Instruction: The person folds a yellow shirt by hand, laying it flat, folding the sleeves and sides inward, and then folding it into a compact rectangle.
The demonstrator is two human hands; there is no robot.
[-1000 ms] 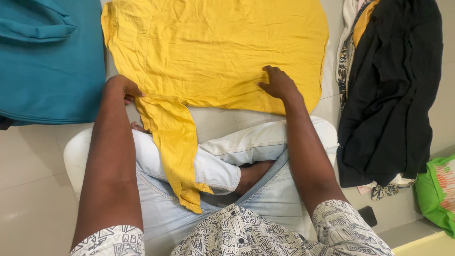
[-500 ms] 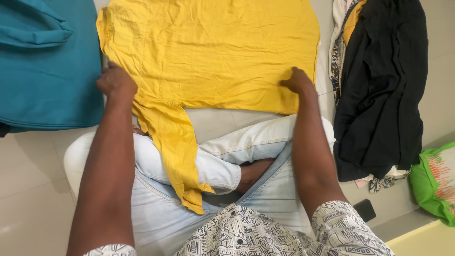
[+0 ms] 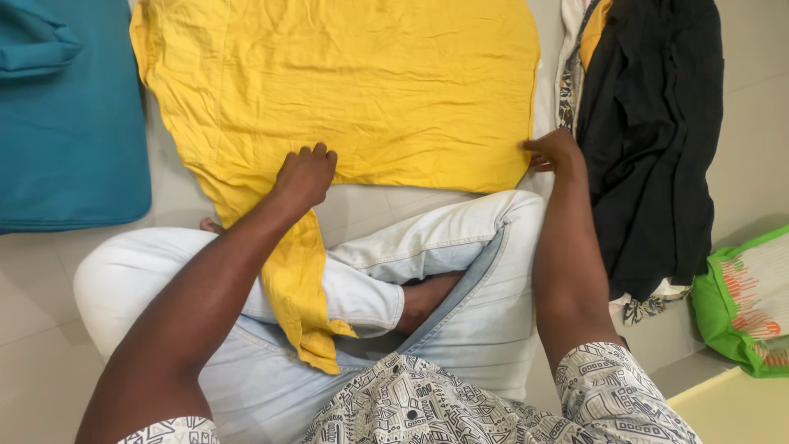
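Observation:
A yellow garment [image 3: 370, 82] lies spread flat on the tiled floor in front of my crossed legs. One of its sleeves [image 3: 302, 288] trails down over my lap. My left hand [image 3: 306, 174] rests on the garment's lower edge where the sleeve joins, with its fingers curled onto the cloth. At the garment's lower right corner my right hand [image 3: 557, 152] pinches the hem.
A teal cloth [image 3: 66, 123] lies on the floor at the left. At the right a black garment [image 3: 657, 123] covers a pile of patterned clothes. A green bag [image 3: 740, 304] sits at the lower right. My legs in light jeans [image 3: 444, 247] fill the foreground.
My left hand has moved right, from the garment's left side to the sleeve join. My right hand has slid right along the hem to the corner. The view has shifted to the right.

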